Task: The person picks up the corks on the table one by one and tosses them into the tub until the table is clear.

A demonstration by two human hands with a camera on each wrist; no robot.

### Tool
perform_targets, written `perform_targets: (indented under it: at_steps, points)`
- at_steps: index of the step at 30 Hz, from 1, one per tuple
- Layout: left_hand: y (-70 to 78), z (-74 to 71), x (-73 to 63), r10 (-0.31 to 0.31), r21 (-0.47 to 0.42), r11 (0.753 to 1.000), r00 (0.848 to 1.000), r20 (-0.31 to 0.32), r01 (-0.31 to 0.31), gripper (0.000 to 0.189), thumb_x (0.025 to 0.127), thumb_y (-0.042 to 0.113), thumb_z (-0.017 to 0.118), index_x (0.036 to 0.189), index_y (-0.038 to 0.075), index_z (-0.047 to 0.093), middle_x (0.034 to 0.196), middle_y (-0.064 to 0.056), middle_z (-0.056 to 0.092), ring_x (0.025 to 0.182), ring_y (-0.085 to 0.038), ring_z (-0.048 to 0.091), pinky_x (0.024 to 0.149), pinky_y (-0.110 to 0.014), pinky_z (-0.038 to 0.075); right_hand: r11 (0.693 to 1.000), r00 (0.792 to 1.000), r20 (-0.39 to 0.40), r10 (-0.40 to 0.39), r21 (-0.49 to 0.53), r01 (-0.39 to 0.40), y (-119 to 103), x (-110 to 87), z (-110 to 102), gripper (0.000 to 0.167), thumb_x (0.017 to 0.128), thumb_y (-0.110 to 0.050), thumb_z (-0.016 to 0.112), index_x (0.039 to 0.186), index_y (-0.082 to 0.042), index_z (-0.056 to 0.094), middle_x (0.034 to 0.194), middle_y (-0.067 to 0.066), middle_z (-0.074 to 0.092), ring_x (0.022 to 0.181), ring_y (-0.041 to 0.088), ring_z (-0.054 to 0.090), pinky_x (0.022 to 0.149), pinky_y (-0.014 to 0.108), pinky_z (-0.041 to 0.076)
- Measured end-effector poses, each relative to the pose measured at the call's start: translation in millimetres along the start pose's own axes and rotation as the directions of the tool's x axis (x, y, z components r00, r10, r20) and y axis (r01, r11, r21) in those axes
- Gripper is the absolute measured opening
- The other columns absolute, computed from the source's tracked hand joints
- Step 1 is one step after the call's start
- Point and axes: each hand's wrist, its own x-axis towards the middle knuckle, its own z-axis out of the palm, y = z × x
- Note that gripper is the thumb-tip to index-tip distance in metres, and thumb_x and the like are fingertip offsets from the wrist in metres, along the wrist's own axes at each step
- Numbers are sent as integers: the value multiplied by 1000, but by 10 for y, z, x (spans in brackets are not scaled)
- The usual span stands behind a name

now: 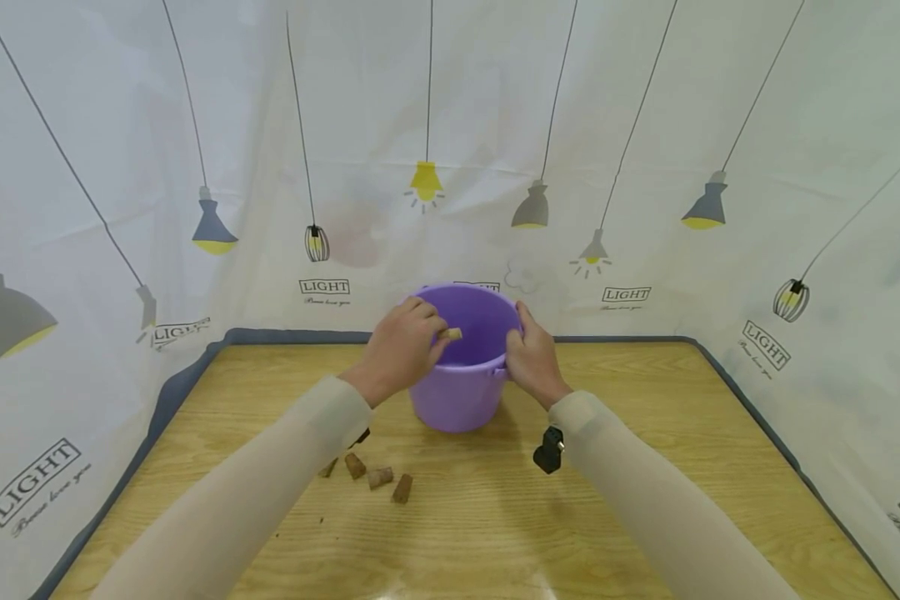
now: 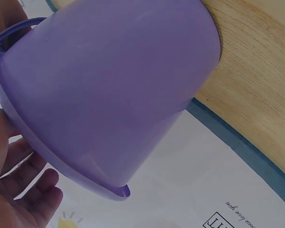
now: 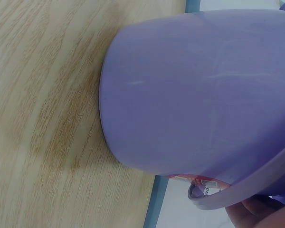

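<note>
A purple bucket stands upright on the wooden table, its mouth tipped into view. At the bucket's left rim, my left hand pinches a small tan cork over the opening. The left wrist view shows the curled fingers of this hand beside the rim, with the cork hidden there. My right hand grips the right side of the rim near the handle mount, thumb toward the inside. Only part of that hand appears in the right wrist view. The bucket's floor is out of sight.
Several brown corks, among them one cork at the right end, lie in front of the bucket, some partly behind the left forearm. A white curtain printed with lamps surrounds the table on three sides. Dark crumbs dot the tabletop.
</note>
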Motion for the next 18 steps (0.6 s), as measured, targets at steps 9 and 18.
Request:
perform_targets:
  at_steps: [9,18]
  points:
    - [28,-8,28,-47,37,998,994,94,43,29,98,29,71,111,4,76,109,-10,74,107,-26,64,104,-39,49,1000,1000,-2,-2,1,2,-8,2,1,64,103,-18,33,166,-14,18,153,20,47,51,17,59,51,34,60]
    - [10,0,4,-66,-10,998,996,59,66,32,100,29,66,117,3,74,114,-11,73,111,-28,63,105,-41,51,1000,1000,3,-13,-4,13,-9,-6,-10,64,104,-18,33,166,-14,18,153,20,47,50,16,58,50,34,59]
